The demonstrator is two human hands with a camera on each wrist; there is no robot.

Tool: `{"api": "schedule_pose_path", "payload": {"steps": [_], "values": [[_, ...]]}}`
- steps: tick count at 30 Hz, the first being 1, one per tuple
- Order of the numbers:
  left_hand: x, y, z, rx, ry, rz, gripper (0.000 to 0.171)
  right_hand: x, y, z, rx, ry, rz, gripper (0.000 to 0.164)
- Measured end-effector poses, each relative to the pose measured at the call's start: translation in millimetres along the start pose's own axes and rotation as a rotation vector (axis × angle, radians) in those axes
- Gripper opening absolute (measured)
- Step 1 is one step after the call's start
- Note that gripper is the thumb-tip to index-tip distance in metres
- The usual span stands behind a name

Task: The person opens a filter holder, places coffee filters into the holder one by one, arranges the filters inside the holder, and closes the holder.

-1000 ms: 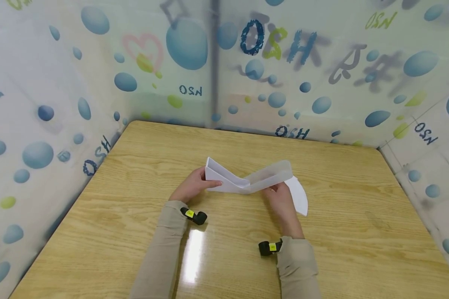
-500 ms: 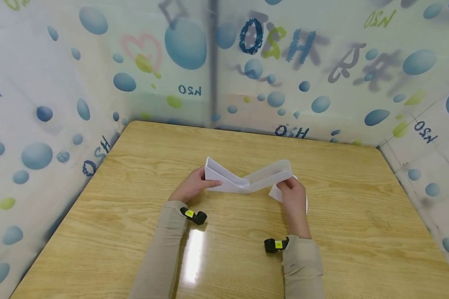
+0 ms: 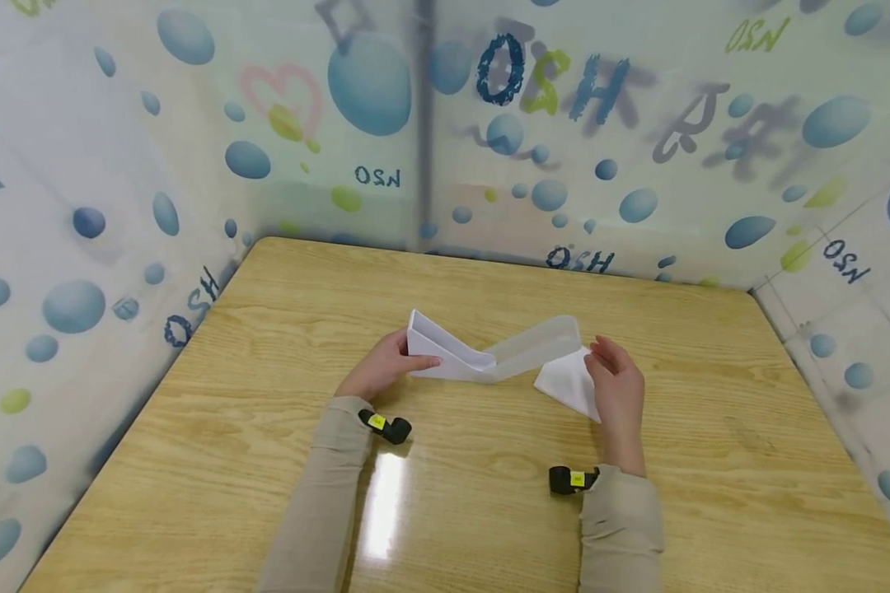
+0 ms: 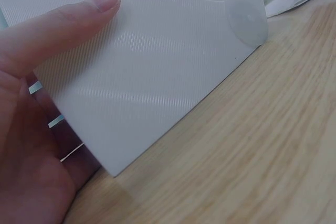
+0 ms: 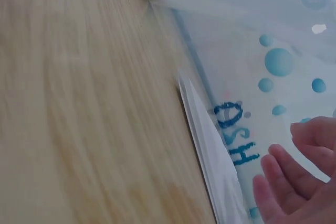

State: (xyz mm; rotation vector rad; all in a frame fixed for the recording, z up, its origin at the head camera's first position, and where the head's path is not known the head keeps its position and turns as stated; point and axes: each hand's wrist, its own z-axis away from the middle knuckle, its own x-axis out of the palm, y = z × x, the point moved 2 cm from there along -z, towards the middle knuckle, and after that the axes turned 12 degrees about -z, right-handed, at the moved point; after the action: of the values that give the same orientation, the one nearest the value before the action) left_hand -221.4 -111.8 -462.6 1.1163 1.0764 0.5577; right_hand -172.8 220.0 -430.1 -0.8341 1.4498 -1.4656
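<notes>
My left hand (image 3: 381, 366) grips the left end of a white ribbed case (image 3: 445, 362), thumb across its front face and fingers behind. The case's translucent cover (image 3: 537, 346) is swung out to the right, so the two halves make a wide V. In the left wrist view the case's lower edge (image 4: 157, 142) is right at the table. My right hand (image 3: 619, 395) is beyond the cover's right end, fingers loosely bent with nothing between them. A thin stack of white fan-shaped papers (image 3: 567, 383) lies beside it, partly hidden by the hand; the right wrist view shows the stack's layered edge (image 5: 202, 150).
The wooden table (image 3: 712, 428) reaches back to a printed curtain (image 3: 282, 189) with blue dots and letters. Each wrist wears a small black camera, one on the left (image 3: 389, 427) and one on the right (image 3: 567, 480).
My right hand has moved right, away from the cover's underside and past its end, uncovering part of the paper stack. The left hand and the case have stayed in place.
</notes>
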Motion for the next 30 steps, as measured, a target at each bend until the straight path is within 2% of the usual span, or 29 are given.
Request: {"api": "schedule_pose_path", "payload": {"steps": [5, 14, 23, 30], "values": [[0.2, -0.1, -0.9, -0.003, 0.006, -0.004, 0.049, -10, 1, -2, 0.041, -0.018, 0.087, 0.049], [0.6, -0.9, -0.2, -0.001, 0.008, 0.001, 0.049, -15, 1, -3, 0.046, -0.126, 0.374, 0.066], [-0.2, -0.2, -0.1, -0.001, 0.011, -0.005, 0.048, -17, 4, -3, 0.031, -0.217, 0.501, 0.079], [-0.4, 1.5, 0.8, -0.005, 0.009, -0.016, 0.048, -17, 7, -2, 0.016, -0.202, 0.607, 0.083]]}}
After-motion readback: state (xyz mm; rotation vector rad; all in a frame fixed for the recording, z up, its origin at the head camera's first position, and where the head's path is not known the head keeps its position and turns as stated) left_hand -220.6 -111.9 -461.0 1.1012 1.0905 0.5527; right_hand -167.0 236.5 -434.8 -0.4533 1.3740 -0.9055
